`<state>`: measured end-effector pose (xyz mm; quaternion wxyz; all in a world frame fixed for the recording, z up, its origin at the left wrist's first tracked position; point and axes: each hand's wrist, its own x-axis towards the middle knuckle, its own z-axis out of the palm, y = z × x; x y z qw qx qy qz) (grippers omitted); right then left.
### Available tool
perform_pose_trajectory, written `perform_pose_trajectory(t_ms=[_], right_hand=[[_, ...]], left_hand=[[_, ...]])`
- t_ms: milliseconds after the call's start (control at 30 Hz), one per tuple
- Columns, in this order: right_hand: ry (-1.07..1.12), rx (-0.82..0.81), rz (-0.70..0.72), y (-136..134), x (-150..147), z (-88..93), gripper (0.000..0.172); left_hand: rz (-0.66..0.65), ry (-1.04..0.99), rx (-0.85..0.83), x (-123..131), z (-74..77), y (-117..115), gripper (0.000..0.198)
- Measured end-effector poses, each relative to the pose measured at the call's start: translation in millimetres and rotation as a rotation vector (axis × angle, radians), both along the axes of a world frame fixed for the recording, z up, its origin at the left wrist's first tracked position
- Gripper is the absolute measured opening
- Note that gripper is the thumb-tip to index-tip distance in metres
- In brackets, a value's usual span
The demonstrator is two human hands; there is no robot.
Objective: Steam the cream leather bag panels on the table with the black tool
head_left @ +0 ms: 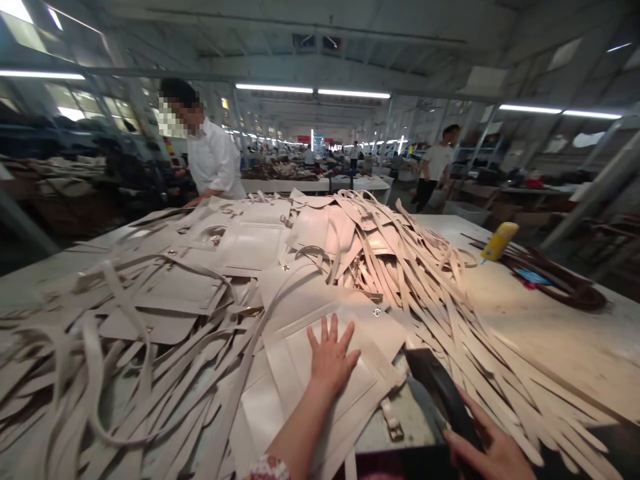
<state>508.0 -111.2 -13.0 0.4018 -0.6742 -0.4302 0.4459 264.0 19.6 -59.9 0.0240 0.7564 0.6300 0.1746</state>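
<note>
My left hand (pixel 332 360) lies flat with spread fingers on a beige leather bag panel (pixel 295 360), which has a small metal clasp (pixel 377 312) near its far edge. At the lower right, my right hand (pixel 493 443) is wrapped round a tool with a curved black handle (pixel 443 390); its lower part is hidden and I cannot make out its kind. A short beige strap with a metal buckle (pixel 395 430) hangs between the panel and the tool.
Beige bag pieces (pixel 253 247) are heaped ahead, with long loose straps (pixel 480 347) on both sides. A yellow bottle (pixel 500 241) and a dark brown coil (pixel 565 283) are at the right. One person (pixel 215 160) stands across the table; another (pixel 437 167) is farther off.
</note>
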Motion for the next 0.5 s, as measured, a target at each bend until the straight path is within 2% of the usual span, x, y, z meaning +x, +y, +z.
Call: perform_pose_trajectory(t_ms=[67, 200, 333, 400, 500], right_hand=[[0.063, -0.026, 0.013, -1, 0, 8.6, 0.092], [0.115, -0.061, 0.153, -4, -6, 22.2, 0.086], [0.206, -0.116, 0.283, -13, -10, 15.8, 0.072], [0.235, -0.156, 0.279, -8, -16, 10.4, 0.076], [0.202, -0.178, 0.265, 14, -30, 11.4, 0.084]], left_hand=[[-0.003, 0.032, 0.027, 0, -3.9, 2, 0.059], [0.001, 0.072, 0.052, 1, -4.8, 0, 0.059], [-0.004, 0.081, 0.046, 2, -4.3, 2, 0.059], [-0.015, 0.079, 0.052, 2, -5.2, 3, 0.059], [-0.025, 0.077, 0.061, 2, -5.7, 3, 0.060]])
